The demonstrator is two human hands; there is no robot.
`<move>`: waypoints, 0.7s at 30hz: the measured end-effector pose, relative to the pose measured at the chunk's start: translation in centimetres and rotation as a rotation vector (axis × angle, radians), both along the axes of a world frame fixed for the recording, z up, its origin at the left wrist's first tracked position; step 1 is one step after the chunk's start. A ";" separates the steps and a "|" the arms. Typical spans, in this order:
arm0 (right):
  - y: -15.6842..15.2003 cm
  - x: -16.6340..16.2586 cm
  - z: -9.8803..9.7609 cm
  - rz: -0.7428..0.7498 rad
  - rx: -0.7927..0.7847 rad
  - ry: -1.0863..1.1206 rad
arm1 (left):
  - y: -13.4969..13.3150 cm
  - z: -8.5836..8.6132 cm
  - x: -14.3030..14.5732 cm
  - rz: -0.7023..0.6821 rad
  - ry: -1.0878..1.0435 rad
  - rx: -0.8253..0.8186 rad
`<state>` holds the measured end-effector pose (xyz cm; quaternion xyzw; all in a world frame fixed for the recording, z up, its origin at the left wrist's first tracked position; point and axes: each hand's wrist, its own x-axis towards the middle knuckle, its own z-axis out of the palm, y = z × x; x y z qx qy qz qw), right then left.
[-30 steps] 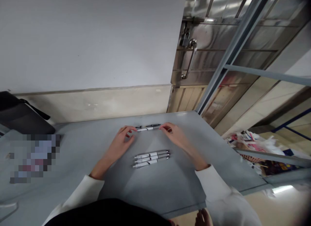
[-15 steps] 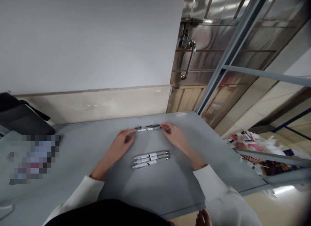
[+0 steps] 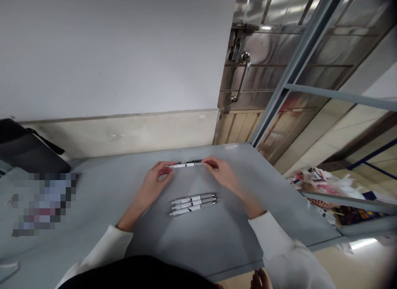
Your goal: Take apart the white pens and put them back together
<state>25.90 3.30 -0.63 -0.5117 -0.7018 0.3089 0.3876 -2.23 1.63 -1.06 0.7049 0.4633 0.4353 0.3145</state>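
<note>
Head view: slim white pen (image 3: pixel 185 165)

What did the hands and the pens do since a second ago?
The left hand dipped away, then came back up to the left end of the far pens, which slid a little to the left. The right hand stayed at their right end. The three near pens did not move on the table.

One head-worn camera looks forward and steeply down from above the near edge of the grey table (image 3: pixel 217 239), close over it, facing the white wall (image 3: pixel 108 53) beyond the far edge and a steel door (image 3: pixel 263 78) far right.
</note>
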 end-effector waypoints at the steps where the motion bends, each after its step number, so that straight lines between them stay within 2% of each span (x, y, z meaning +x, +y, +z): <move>1: -0.1 -0.2 0.0 0.033 -0.014 0.015 | -0.1 0.1 0.2 0.007 -0.014 -0.008; 6: -0.3 -1.2 -0.3 0.151 0.026 -0.046 | -0.7 1.2 0.8 0.025 0.007 -0.006; 13: -0.5 -1.5 -0.6 0.160 0.277 -0.392 | -1.7 2.6 1.0 -0.036 0.146 0.095; 21: -1.1 -1.7 -0.2 0.118 0.336 -0.634 | -2.0 2.6 0.6 -0.056 0.266 0.218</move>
